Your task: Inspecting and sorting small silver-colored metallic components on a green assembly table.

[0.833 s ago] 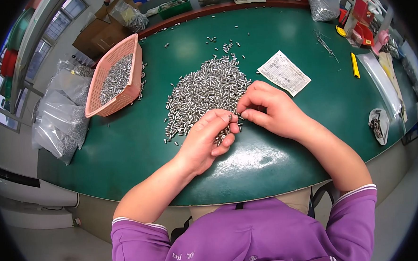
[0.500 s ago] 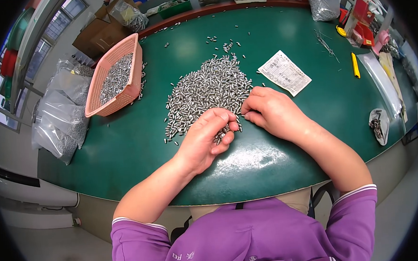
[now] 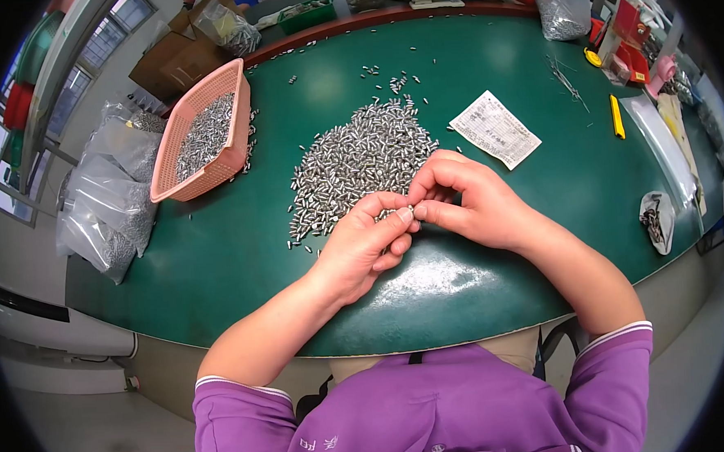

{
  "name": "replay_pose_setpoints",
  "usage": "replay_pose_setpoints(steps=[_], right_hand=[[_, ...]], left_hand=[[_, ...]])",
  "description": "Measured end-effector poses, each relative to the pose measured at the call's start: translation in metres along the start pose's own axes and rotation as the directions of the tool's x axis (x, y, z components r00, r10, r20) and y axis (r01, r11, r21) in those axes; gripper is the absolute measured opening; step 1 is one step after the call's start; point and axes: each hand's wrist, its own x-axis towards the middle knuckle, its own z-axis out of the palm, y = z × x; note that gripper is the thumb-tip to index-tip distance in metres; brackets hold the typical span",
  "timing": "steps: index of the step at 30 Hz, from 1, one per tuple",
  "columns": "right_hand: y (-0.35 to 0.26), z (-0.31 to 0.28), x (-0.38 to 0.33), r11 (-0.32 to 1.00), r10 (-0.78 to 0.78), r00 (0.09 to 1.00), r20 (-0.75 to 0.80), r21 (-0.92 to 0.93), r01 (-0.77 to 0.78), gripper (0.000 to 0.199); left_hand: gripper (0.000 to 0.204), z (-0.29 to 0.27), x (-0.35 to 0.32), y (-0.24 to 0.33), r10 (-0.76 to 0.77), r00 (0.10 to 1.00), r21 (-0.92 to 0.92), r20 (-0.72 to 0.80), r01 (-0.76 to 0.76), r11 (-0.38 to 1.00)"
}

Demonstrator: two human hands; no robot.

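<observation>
A heap of several small silver metal pins (image 3: 358, 157) lies in the middle of the green table (image 3: 241, 257). My left hand (image 3: 363, 246) rests at the heap's near edge, fingers curled around a few pins, thumb and forefinger pinching one small silver pin (image 3: 405, 214). My right hand (image 3: 467, 204) meets it fingertip to fingertip, its thumb and forefinger closed on the same pin.
A pink plastic basket (image 3: 229, 110) partly filled with pins stands at the left. A printed paper slip (image 3: 496, 129) lies right of the heap. Clear bags of parts (image 3: 103, 207) hang off the left edge; a yellow cutter (image 3: 617, 116), tools and a small bag (image 3: 655, 220) lie right.
Both hands have drawn slightly back from the heap toward me, and the fingertips have come together on a single pin.
</observation>
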Motion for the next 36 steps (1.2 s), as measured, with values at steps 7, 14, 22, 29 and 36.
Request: replay_pose_setpoints(steps=[7,14,22,29,36], right_hand=[[0.012,-0.006,0.002,0.983,-0.020,0.995,-0.098,-0.184,0.001,0.011],[0.022,-0.005,-0.002,0.830,-0.099,0.995,0.005,-0.552,0.086,0.014],[0.013,-0.002,0.000,0.910,0.007,0.999,-0.032,-0.414,-0.019,0.009],[0.001,-0.002,0.000,1.000,0.004,1.000,0.007,-0.028,-0.003,0.009],[0.009,-0.004,0.003,0.990,0.039,0.994,-0.101,-0.130,-0.052,0.010]], left_hand=[[0.016,0.002,-0.001,0.004,0.030,0.999,0.043,-0.030,-0.029,0.999],[0.017,0.002,-0.001,0.005,0.042,0.998,-0.012,-0.042,-0.043,0.999],[0.015,-0.003,0.001,0.002,0.032,0.999,0.007,-0.020,-0.032,0.999],[0.021,0.002,0.000,0.001,-0.017,1.000,-0.006,0.001,0.017,1.000],[0.015,-0.001,0.000,0.002,0.015,1.000,0.007,0.012,-0.015,1.000]])
